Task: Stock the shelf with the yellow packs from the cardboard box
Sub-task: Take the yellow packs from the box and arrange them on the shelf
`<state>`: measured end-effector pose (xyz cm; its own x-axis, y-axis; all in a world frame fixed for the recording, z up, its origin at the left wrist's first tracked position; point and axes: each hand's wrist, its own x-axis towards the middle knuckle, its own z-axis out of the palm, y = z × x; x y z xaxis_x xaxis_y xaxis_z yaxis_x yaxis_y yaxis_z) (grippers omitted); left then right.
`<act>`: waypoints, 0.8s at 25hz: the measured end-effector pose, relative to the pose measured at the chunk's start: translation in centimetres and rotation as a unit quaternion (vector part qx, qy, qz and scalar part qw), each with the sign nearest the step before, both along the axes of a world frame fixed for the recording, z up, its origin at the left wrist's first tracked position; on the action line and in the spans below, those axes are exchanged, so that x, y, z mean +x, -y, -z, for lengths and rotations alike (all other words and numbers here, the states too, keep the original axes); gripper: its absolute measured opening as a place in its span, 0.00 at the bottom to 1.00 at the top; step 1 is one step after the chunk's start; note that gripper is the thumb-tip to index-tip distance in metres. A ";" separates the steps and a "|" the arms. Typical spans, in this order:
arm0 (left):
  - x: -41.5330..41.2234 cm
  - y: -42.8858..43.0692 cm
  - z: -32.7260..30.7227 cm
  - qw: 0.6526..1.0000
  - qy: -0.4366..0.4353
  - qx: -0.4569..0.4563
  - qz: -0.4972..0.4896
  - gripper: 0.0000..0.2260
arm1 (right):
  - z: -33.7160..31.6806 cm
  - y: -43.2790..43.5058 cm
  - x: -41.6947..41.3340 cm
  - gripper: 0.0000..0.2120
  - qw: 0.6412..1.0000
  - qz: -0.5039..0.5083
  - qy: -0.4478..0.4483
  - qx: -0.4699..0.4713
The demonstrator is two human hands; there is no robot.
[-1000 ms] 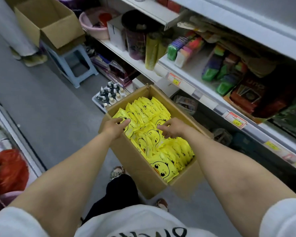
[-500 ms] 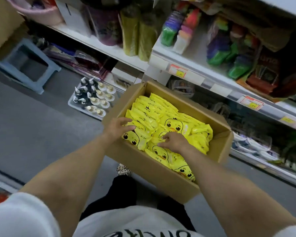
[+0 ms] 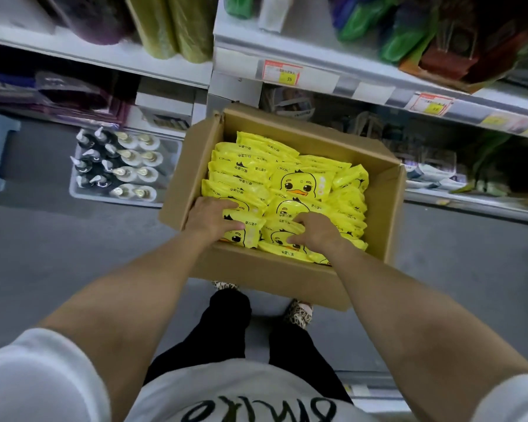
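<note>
Yellow packs [image 3: 290,181] fill the cardboard box [image 3: 272,278] at frame centre, just below the shelf [image 3: 363,86]. Left hand [image 3: 211,220] and right hand [image 3: 319,231] each curl fingers and thumb around packs at the box's near edge. Bottles [image 3: 116,162] stand at the left.

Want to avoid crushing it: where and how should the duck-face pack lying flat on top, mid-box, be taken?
Come straight down from above: the duck-face pack lies flat, face up, atop the others in the cardboard box, so its top is free. The grip is probably best set across its left and right edges.
</note>
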<state>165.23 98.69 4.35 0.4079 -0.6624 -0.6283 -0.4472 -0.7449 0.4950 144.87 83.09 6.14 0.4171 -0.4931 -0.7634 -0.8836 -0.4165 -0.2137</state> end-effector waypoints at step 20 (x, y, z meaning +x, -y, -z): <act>-3.4 5.8 -9.8 0.999 -0.041 0.003 0.006 0.39 | -7.9 7.7 -4.9 0.38 0.992 0.045 0.106 0.055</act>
